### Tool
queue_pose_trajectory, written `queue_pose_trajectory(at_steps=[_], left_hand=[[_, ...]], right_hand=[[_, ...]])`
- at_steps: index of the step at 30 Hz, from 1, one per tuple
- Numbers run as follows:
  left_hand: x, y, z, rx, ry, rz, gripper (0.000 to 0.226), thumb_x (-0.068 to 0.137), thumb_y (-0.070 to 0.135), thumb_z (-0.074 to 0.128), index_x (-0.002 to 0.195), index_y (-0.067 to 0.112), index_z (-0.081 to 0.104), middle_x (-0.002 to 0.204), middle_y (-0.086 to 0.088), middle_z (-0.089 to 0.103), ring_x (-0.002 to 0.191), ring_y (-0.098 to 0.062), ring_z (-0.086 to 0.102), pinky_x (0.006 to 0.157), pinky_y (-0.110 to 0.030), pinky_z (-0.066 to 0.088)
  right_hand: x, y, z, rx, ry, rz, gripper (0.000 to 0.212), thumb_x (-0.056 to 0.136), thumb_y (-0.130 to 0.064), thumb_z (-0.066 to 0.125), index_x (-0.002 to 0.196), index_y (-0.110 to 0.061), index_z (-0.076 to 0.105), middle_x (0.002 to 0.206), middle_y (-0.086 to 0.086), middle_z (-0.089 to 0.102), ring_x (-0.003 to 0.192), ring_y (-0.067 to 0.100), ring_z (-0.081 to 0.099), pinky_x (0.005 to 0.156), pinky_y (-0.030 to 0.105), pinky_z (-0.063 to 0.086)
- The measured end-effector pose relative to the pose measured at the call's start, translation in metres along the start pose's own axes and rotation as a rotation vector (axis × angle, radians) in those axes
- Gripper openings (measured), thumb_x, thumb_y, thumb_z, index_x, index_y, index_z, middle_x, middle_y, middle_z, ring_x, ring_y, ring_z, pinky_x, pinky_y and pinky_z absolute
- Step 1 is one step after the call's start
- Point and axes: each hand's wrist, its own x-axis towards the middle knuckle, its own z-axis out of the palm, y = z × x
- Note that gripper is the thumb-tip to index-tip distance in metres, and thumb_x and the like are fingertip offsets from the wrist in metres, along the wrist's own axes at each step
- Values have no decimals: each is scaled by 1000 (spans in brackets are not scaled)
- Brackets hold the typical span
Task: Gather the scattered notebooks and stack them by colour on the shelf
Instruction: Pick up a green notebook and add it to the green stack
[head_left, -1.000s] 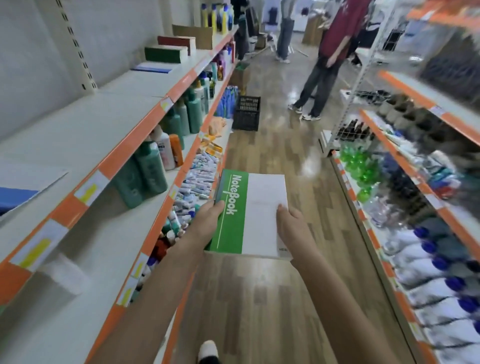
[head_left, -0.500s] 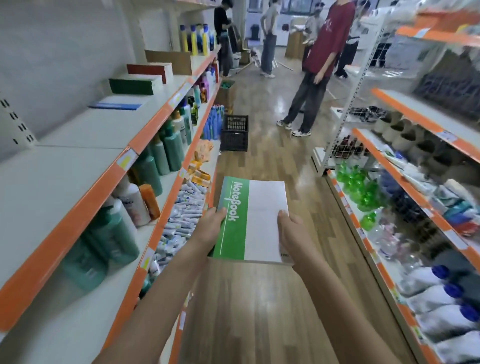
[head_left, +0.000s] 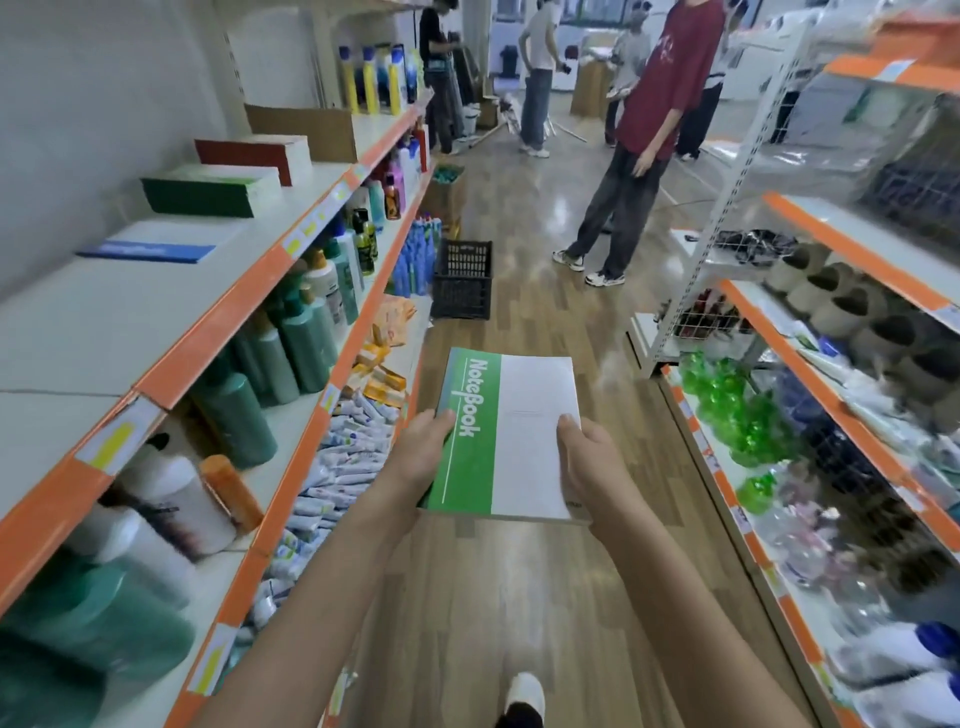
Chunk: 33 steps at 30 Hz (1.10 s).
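Both hands grasp 1 green-and-white notebook (head_left: 506, 436), held flat over the aisle floor just below the centre of view. The left hand (head_left: 422, 453) clamps the green spine edge at 9 o'clock of the cover, thumb on top beside the printed "NoteBook". The right hand (head_left: 587, 457) clamps the white edge at 3 o'clock, thumb lying on the cover, the fingers underneath hidden.

Out at 10 o'clock, the top shelf (head_left: 130, 306) of the left rack carries 3 notebook piles in a row going away from the camera: a thin blue pile (head_left: 150, 248) nearest, a thick green stack (head_left: 210, 189) behind it, then a red stack (head_left: 254, 156), with a brown cardboard box (head_left: 306, 132) beyond. The piles stand apart from one another.

Below that shelf, teal bottles (head_left: 291, 338) crowd the next level. At 12 o'clock a black crate (head_left: 462, 280) sits on the wooden floor. Farther along, at 1 o'clock, a person in a red shirt (head_left: 660, 88) stands in the aisle. The right rack (head_left: 831, 364) holds green bottles and blurred goods at 3 o'clock.
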Motion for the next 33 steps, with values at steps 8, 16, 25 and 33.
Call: queue_pose_trajectory(at_steps=[8, 16, 25, 33], left_hand=[[123, 47, 32, -17, 28, 32, 28, 101, 23, 40, 87, 15, 64, 68, 3, 73, 59, -11, 69, 49, -20, 50], [219, 69, 54, -106, 62, 57, 28, 101, 16, 39, 90, 13, 65, 72, 2, 74, 62, -11, 70, 48, -19, 51], [333, 88, 58, -73, 97, 34, 27, 101, 18, 42, 86, 13, 64, 75, -2, 72, 59, -11, 68, 48, -18, 50], [474, 132, 46, -143, 106, 63, 26, 101, 14, 39, 88, 16, 61, 63, 8, 72, 56, -6, 68, 44, -16, 49]], right_hand=[[142, -41, -10, -15, -60, -23, 31, 103, -25, 30, 99, -13, 59, 100, 5, 69, 93, 22, 66, 86, 39, 52], [248, -67, -15, -45, -133, -35, 30, 102, -26, 30, 104, -15, 58, 96, -3, 69, 88, 13, 66, 65, 25, 49], [366, -81, 0, -20, -167, -26, 30, 103, -24, 30, 104, -16, 59, 98, -2, 69, 88, 12, 65, 63, 23, 48], [506, -132, 41, -52, -182, -39, 33, 101, -21, 30, 110, -4, 57, 106, 10, 68, 98, 25, 65, 89, 39, 51]])
